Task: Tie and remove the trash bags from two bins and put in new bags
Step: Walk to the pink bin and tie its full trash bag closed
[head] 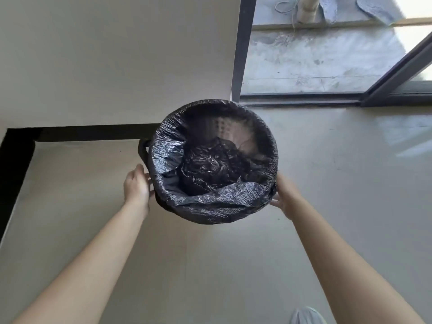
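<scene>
The round bin [161, 202] stands on the floor [327, 183] by the wall, its black bag [222, 202] untied and folded over the rim. Left hand [136, 187] and right hand [284, 197] flank it, fingers open, perhaps touching; everything remains.

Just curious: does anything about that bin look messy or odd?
Slightly. The black bag is folded unevenly over the bin's rim: its near edge sags in a loose flap, and a crumpled black wad lies inside. Nothing is spilled on the floor.

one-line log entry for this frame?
phase: bag fitting | bin: black bag over rim | left hand: at bin side | right hand: at bin side
</scene>
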A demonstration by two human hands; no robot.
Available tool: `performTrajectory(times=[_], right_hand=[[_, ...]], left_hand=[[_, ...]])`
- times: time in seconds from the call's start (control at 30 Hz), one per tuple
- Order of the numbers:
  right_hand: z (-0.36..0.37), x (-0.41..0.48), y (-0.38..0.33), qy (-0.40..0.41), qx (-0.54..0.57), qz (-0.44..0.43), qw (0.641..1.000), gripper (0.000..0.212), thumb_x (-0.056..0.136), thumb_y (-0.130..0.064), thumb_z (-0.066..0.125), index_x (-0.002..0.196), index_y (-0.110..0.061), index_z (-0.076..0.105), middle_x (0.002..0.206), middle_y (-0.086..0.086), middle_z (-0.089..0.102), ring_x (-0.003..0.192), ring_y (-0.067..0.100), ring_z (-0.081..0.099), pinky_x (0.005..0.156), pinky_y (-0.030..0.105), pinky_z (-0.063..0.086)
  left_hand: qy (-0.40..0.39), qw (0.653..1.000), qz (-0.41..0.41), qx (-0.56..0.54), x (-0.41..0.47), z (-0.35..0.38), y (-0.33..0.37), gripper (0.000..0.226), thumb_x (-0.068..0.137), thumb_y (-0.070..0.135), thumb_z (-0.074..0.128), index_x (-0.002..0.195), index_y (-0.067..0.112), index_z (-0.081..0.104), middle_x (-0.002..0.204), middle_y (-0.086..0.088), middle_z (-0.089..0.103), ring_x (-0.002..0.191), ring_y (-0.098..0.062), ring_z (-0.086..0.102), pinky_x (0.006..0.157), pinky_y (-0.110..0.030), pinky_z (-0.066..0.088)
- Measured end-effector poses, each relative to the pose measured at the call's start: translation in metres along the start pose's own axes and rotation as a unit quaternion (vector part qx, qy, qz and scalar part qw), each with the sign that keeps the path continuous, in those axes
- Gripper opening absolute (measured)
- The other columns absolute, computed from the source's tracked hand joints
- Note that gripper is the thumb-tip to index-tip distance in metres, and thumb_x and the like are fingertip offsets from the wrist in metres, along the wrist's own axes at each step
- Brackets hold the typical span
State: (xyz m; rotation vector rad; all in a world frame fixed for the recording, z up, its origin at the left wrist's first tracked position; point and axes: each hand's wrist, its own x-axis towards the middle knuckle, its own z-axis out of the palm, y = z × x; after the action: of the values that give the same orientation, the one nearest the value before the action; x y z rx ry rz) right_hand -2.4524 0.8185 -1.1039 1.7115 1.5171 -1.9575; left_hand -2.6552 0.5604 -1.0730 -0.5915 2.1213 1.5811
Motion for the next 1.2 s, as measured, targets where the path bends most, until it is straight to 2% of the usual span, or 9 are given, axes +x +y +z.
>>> performTrajectory(times=[0.13, 0.23, 0.37, 0.47, 0.57, 0.8, 0.97, 1.1, 1.2], right_hand=[[0.016, 0.057, 0.017, -0.090, 0.039, -0.086, 0.991, 0.034, 0.099, -0.038, 0.051, 0.121, -0.018, 0.067, 0.118, 0.002, 0.073, 0.107, 0.022, 0.069, 0.093, 0.044, 0.056], [0.019, 0.056, -0.001, -0.087, 0.051, -0.104, 0.989, 0.040, 0.102, -0.038, 0.046, 0.126, -0.013, 0.065, 0.116, 0.005, 0.073, 0.106, 0.025, 0.069, 0.086, 0.040, 0.058], [0.004, 0.007, -0.042, 0.029, 0.014, -0.107, 0.994, 0.063, 0.083, -0.070, 0.048, 0.105, -0.016, 0.070, 0.105, 0.008, 0.072, 0.099, 0.028, 0.068, 0.089, 0.038, 0.052], [-0.014, -0.019, -0.062, 0.153, 0.025, -0.256, 0.954, 0.037, 0.080, -0.054, 0.070, 0.082, -0.018, 0.064, 0.087, 0.001, 0.070, 0.089, 0.023, 0.070, 0.074, 0.035, 0.056], [-0.013, -0.035, -0.084, 0.212, 0.061, -0.387, 0.895, 0.036, 0.073, -0.053, 0.077, 0.077, -0.022, 0.058, 0.081, 0.002, 0.068, 0.076, 0.016, 0.065, 0.080, 0.043, 0.056], [0.018, -0.042, -0.074, 0.201, -0.149, -0.265, 0.931, 0.040, 0.073, -0.026, 0.069, 0.110, -0.018, 0.056, 0.092, -0.001, 0.063, 0.097, 0.025, 0.062, 0.090, 0.039, 0.053], [0.036, -0.054, -0.081, 0.186, -0.182, -0.338, 0.905, 0.033, 0.081, -0.026, 0.068, 0.109, -0.016, 0.056, 0.100, 0.004, 0.065, 0.098, 0.026, 0.062, 0.088, 0.038, 0.052], [0.025, -0.084, -0.113, 0.227, -0.300, -0.409, 0.831, 0.043, 0.090, -0.046, 0.062, 0.118, -0.013, 0.058, 0.113, 0.009, 0.064, 0.107, 0.029, 0.057, 0.080, 0.031, 0.039], [0.009, -0.131, -0.158, 0.281, -0.253, -0.503, 0.777, 0.037, 0.091, -0.039, 0.065, 0.120, -0.015, 0.063, 0.110, 0.008, 0.067, 0.104, 0.026, 0.061, 0.079, 0.026, 0.038]], left_hand=[[-0.201, 0.969, -0.001, -0.145, 0.045, 0.014, -0.033, 0.076, 0.081, 0.075, 0.049, 0.128, 0.017, 0.062, 0.127, -0.010, 0.066, 0.123, -0.034, 0.058, 0.093, -0.043, 0.051], [-0.282, 0.942, 0.038, -0.180, 0.031, 0.017, -0.017, 0.085, 0.080, 0.083, 0.031, 0.130, 0.021, 0.061, 0.130, -0.009, 0.065, 0.120, -0.029, 0.062, 0.096, -0.043, 0.052], [-0.064, 0.982, 0.167, -0.063, 0.010, 0.009, 0.022, 0.040, 0.086, 0.058, 0.063, 0.094, 0.019, 0.070, 0.095, 0.004, 0.073, 0.102, -0.022, 0.068, 0.085, -0.031, 0.053], [0.045, 0.953, 0.296, 0.051, 0.015, 0.000, 0.040, 0.035, 0.088, 0.051, 0.054, 0.072, 0.021, 0.059, 0.073, 0.002, 0.064, 0.079, -0.026, 0.065, 0.079, -0.041, 0.055], [0.077, 0.890, 0.422, 0.158, 0.005, 0.004, 0.053, 0.042, 0.091, 0.047, 0.049, 0.080, 0.008, 0.060, 0.075, -0.009, 0.065, 0.076, -0.034, 0.060, 0.073, -0.044, 0.050], [-0.121, 0.782, 0.539, 0.290, -0.071, 0.038, 0.084, 0.020, 0.093, 0.040, 0.061, 0.092, 0.021, 0.065, 0.098, 0.004, 0.052, 0.073, -0.007, 0.052, 0.071, -0.025, 0.042], [-0.297, 0.741, 0.569, 0.201, -0.124, 0.044, 0.101, 0.026, 0.093, 0.028, 0.066, 0.118, 0.027, 0.069, 0.119, 0.001, 0.047, 0.113, -0.006, 0.052, 0.091, -0.019, 0.048], [-0.227, 0.728, 0.631, 0.141, -0.141, 0.033, 0.136, 0.035, 0.093, 0.032, 0.063, 0.127, 0.033, 0.064, 0.121, -0.004, 0.038, 0.126, -0.017, 0.038, 0.109, -0.028, 0.039], [-0.178, 0.741, 0.641, 0.092, -0.135, 0.015, 0.160, 0.036, 0.098, 0.027, 0.056, 0.133, 0.032, 0.058, 0.112, 0.003, 0.039, 0.105, -0.003, 0.049, 0.092, -0.020, 0.046]])
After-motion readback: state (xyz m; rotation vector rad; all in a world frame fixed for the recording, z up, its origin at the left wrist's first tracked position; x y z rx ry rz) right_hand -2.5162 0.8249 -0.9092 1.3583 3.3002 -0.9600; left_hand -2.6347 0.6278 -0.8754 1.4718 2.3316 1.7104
